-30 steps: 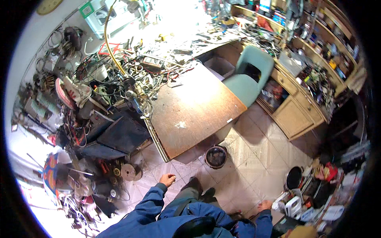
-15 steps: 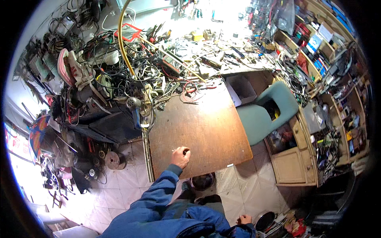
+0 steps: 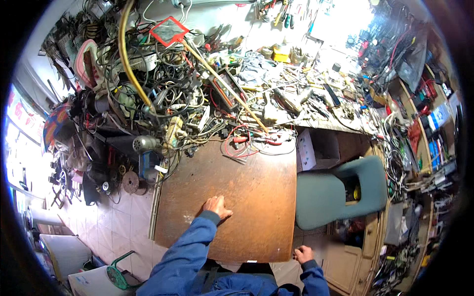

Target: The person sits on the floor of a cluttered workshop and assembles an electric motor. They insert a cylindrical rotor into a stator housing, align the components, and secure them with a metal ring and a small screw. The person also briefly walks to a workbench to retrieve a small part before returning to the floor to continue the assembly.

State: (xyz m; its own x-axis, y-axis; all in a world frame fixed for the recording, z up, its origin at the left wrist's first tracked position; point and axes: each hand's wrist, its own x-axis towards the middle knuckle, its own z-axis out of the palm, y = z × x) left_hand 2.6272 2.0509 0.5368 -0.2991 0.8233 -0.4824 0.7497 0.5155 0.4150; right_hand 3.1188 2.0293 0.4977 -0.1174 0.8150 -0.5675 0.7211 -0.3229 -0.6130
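Holds the left hand (image 3: 216, 207) over the near-left part of the table (image 3: 261, 197), palm down, with fingers bent and fairly close together and nothing visible in the grasp; cannot tell whether touching the wood or just above. Holds the right hand (image 3: 303, 254) lower, just beside the table's near right corner, loosely curled and seemingly empty; cannot tell whether brushing the edge.

Has the table straight in front: directly under the left hand, forward and to the left of the right one, so nearer to the left. Cannot make out a sure long axis for the top in so bent a view. Shows the red leads (image 3: 240, 139) at the far edge, forward and slightly right of the left hand, well apart, strewn roughly side to side. Shows also the chair (image 3: 321, 197) just beside the table's right side, forward of the right hand.
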